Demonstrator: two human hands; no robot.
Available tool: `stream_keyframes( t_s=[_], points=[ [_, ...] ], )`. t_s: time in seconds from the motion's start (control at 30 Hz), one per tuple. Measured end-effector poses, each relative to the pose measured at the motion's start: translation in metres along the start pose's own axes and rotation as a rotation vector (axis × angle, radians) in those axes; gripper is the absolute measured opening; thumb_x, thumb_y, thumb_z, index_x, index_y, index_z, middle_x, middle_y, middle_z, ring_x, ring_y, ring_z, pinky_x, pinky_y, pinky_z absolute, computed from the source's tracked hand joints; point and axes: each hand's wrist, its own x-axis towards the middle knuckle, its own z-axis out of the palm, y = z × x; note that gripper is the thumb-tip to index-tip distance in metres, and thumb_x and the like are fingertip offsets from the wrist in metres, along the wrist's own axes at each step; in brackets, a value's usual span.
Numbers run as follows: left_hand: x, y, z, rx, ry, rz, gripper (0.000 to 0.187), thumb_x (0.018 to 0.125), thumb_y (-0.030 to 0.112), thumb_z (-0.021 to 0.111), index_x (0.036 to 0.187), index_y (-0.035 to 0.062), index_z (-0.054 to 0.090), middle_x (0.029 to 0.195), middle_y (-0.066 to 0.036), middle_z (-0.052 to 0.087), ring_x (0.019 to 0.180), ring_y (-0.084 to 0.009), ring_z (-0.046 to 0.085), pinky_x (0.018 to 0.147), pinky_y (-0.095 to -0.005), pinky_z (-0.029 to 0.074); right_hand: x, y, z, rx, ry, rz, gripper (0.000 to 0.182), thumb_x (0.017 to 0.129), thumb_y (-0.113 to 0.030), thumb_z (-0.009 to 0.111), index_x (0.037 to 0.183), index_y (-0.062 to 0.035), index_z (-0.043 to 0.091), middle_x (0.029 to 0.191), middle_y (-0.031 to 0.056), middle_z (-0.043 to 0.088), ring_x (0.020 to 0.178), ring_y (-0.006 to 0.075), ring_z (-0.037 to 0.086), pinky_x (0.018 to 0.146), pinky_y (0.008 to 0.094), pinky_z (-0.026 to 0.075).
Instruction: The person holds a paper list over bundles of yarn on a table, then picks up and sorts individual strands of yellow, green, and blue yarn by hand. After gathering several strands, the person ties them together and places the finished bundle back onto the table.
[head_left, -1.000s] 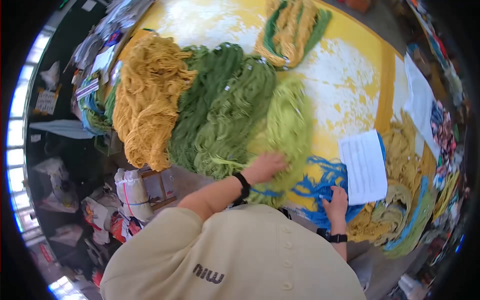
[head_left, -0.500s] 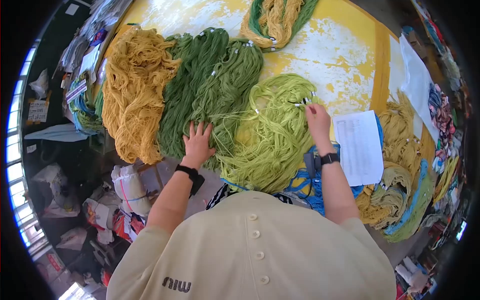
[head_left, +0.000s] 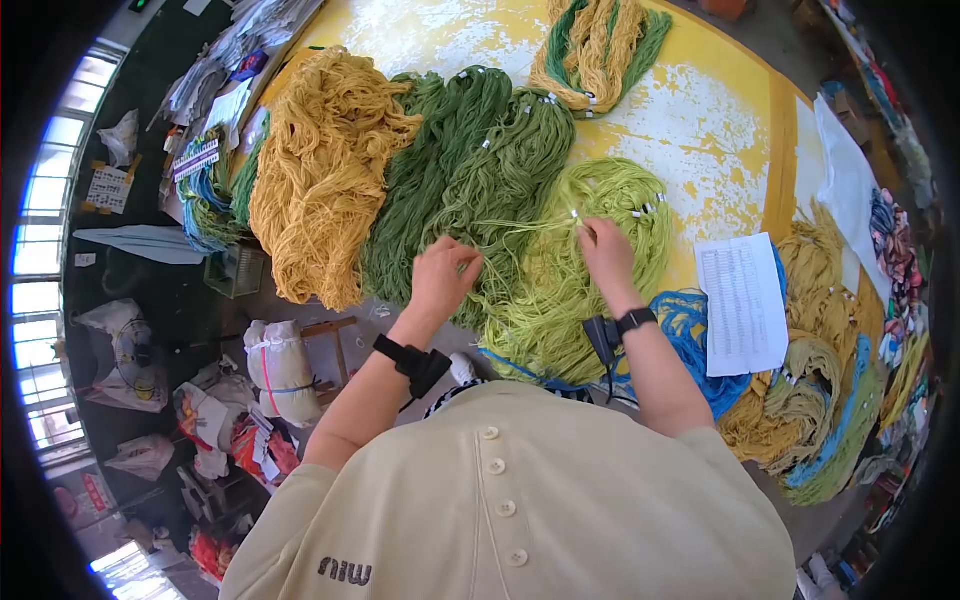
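Lime-green yarn (head_left: 610, 240) lies in a loose heap on the yellow table, with small white tags at its upper right. My right hand (head_left: 606, 250) is over this heap, its fingertips pinched at a white tag on the strands. My left hand (head_left: 446, 278) is raised over the lower edge of the mid-green yarn (head_left: 510, 160), its thumb and fingers curled together; whether a strand is between them is too small to tell. A few pale strands stretch between the two hands' areas. Dark green yarn (head_left: 420, 200) lies left of the mid-green skeins.
Orange-yellow yarn (head_left: 325, 180) is piled at the left, and a yellow and green skein (head_left: 600, 50) at the back. A printed sheet (head_left: 742, 305) rests over blue yarn (head_left: 680, 330); tan skeins (head_left: 815, 265) lie at the right. A wrapped white bundle (head_left: 282, 370) stands lower left.
My left hand has lifted from lying spread on the green yarn and curled its fingers. My right hand has moved left across the lime yarn to another tag. The view has shifted.
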Motion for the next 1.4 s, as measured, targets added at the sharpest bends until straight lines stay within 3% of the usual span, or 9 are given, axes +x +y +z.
stream_keyframes(
  t_s=[0.13,0.27,0.4,0.6,0.67,0.87,1.13,1.23,1.4],
  points=[
    [-0.019,0.006,-0.006,-0.839,-0.034,-0.041,0.027,0.087,0.028,0.071,0.085,0.0018,0.074,0.063,-0.001,0.061,0.061,-0.0065,0.049,0.055,-0.0268,0.040,-0.063,-0.087,-0.015,0.202,-0.009,-0.021,0.020,0.087,-0.021,0.065,0.101,-0.0070,0.067,0.095,0.0131,0.067,0.085,0.0329,0.064,0.073,0.0408,0.051],
    [-0.049,-0.039,-0.021,-0.950,-0.348,-0.122,0.023,0.090,0.021,0.070,0.091,-0.0016,0.073,0.076,0.005,0.062,0.071,-0.0032,0.048,0.059,-0.0217,0.039,-0.130,-0.169,0.014,0.174,-0.048,-0.423,0.014,0.088,-0.015,0.065,0.098,-0.0068,0.067,0.092,0.0127,0.067,0.086,0.0315,0.065,0.073,0.0387,0.051],
    [-0.090,-0.146,-0.081,-0.742,-0.082,-0.229,0.022,0.091,0.022,0.068,0.095,0.0011,0.072,0.078,0.004,0.060,0.071,-0.0052,0.050,0.064,-0.0204,0.041,-0.135,-0.161,0.036,0.028,-0.149,-0.319,0.024,0.087,-0.023,0.066,0.105,-0.0064,0.066,0.110,0.0150,0.064,0.104,0.0333,0.059,0.088,0.0410,0.049],
    [-0.186,-0.401,-0.174,-1.070,0.959,-0.546,0.016,0.096,0.023,0.057,0.089,0.0086,0.058,0.069,0.001,0.052,0.057,-0.0078,0.048,0.050,-0.0245,0.039,-0.131,0.004,0.035,-0.427,-0.384,-0.015,0.041,0.081,-0.033,0.070,0.112,-0.0072,0.064,0.123,0.0172,0.058,0.118,0.0360,0.052,0.099,0.0439,0.044],
    [-0.193,-0.375,-0.176,-1.089,0.930,-0.637,0.019,0.098,0.027,0.056,0.089,0.0103,0.052,0.061,0.004,0.044,0.050,-0.0060,0.039,0.045,-0.0236,0.033,-0.103,0.001,0.024,-0.512,-0.666,0.273,0.040,0.079,-0.030,0.071,0.113,-0.0106,0.065,0.125,0.0161,0.057,0.119,0.0356,0.051,0.099,0.0434,0.043],
    [-0.127,-0.198,-0.128,-1.308,0.393,-0.723,0.027,0.096,0.035,0.061,0.085,0.0103,0.060,0.059,0.009,0.035,0.049,-0.0018,0.031,0.043,-0.0199,0.024,0.027,-0.151,0.069,-0.284,-0.235,-0.395,0.073,0.068,-0.033,0.081,0.133,-0.0174,0.052,0.144,0.0098,0.041,0.135,0.0360,0.034,0.103,0.0536,0.036],
    [-0.061,-0.134,-0.131,-1.223,0.276,-0.723,0.029,0.099,0.033,0.056,0.095,0.0076,0.067,0.067,0.010,0.042,0.058,-0.0003,0.034,0.049,-0.0177,0.024,0.015,-0.047,0.064,-0.408,-0.389,-0.001,0.089,0.066,-0.043,0.083,0.142,-0.0245,0.042,0.152,0.0091,0.027,0.141,0.0407,0.021,0.103,0.0651,0.033],
    [-0.041,-0.123,-0.109,-1.324,0.243,-0.758,0.025,0.100,0.031,0.055,0.096,0.0084,0.065,0.065,0.010,0.038,0.056,0.0003,0.031,0.048,-0.0178,0.022,0.012,-0.027,0.026,-0.451,-0.418,0.016,0.083,0.067,-0.043,0.082,0.139,-0.0216,0.046,0.147,0.0096,0.036,0.136,0.0381,0.031,0.102,0.0602,0.035],
    [-0.005,-0.089,-0.094,-1.451,0.005,-0.707,0.025,0.101,0.028,0.053,0.096,0.0058,0.063,0.062,0.012,0.030,0.052,0.0003,0.025,0.046,-0.0186,0.019,0.089,-0.041,0.018,-0.140,-0.201,-0.261,0.021,0.083,-0.023,0.066,0.103,-0.0166,0.066,0.110,0.0044,0.063,0.104,0.0286,0.056,0.088,0.0443,0.044]
  ],
)
